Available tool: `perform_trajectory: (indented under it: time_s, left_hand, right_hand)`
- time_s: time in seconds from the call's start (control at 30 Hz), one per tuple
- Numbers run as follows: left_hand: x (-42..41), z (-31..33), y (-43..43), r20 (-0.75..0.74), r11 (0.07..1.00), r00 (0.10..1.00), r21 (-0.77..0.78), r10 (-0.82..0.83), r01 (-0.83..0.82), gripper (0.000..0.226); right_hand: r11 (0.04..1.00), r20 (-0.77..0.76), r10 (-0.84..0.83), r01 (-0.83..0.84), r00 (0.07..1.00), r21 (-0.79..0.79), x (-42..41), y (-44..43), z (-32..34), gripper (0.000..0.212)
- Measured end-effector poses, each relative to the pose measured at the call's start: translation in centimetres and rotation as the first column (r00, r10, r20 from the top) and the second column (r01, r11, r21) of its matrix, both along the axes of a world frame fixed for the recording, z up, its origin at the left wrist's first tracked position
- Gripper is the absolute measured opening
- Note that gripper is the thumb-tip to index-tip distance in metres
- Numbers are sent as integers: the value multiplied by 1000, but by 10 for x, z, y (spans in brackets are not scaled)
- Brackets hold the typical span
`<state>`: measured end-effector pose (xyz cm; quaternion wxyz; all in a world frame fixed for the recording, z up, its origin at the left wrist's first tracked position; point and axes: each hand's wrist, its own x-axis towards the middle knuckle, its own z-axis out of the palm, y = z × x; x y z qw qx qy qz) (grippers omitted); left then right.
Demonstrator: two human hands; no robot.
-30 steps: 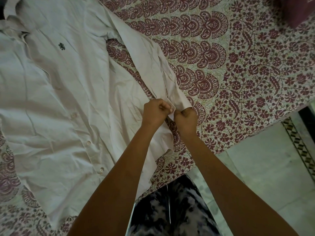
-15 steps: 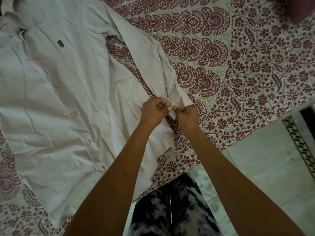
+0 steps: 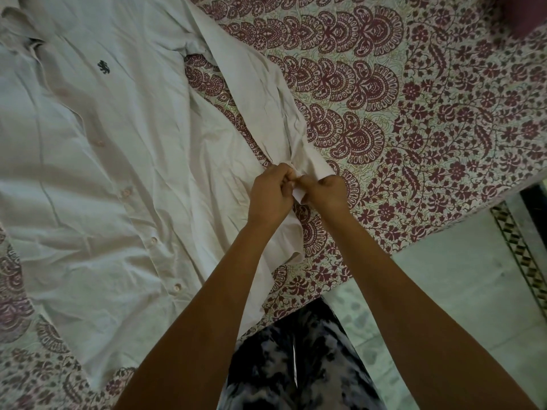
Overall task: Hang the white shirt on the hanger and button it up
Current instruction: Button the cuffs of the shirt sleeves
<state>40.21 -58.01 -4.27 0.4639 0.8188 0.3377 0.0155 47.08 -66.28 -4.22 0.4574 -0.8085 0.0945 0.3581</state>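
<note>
Creased white shirt point(image 3: 124, 179) lies flat on paisley bedsheet point(image 3: 429, 119); left hand point(image 3: 270, 195) and right hand point(image 3: 324, 193) pinch its cuff point(image 3: 310, 170).

We see a bedsheet point(image 3: 444, 84) printed with maroon paisley and flowers, spreading under the right hand point(image 3: 324, 192) and far beyond it. To the right of that hand and nearer us, its edge meets a pale floor point(image 3: 444, 291). A dark patterned border strip point(image 3: 521, 255) runs farther right. The light is dim.
</note>
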Motion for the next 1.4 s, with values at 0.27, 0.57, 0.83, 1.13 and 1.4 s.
perform_trajectory:
  time_s: [0.27, 0.57, 0.83, 1.13, 1.4]
  left_hand:
    - [3, 8, 6, -65, 953, 988, -263, 138, -150, 5]
    - [23, 26, 20, -341, 583, 900, -686, 270, -435, 18]
    - [25, 19, 13, -354, 582, 883, -664, 309, -469, 14]
    - [22, 10, 6, -236, 920, 967, -349, 97, -178, 4]
    - [-14, 13, 11, -175, 871, 949, -378, 264, -312, 11]
  right_hand:
    - [995, 39, 99, -99, 994, -10, 8, -2, -1, 41]
    - [989, -54, 109, -103, 993, 106, 8, -7, 3, 40]
    - [956, 96, 295, -293, 951, -35, 13, -15, -7, 46]
    - [916, 197, 393, -364, 898, -165, 9, -24, -8, 52]
    - [991, 317, 59, -17, 947, -135, -26, -30, 18, 10]
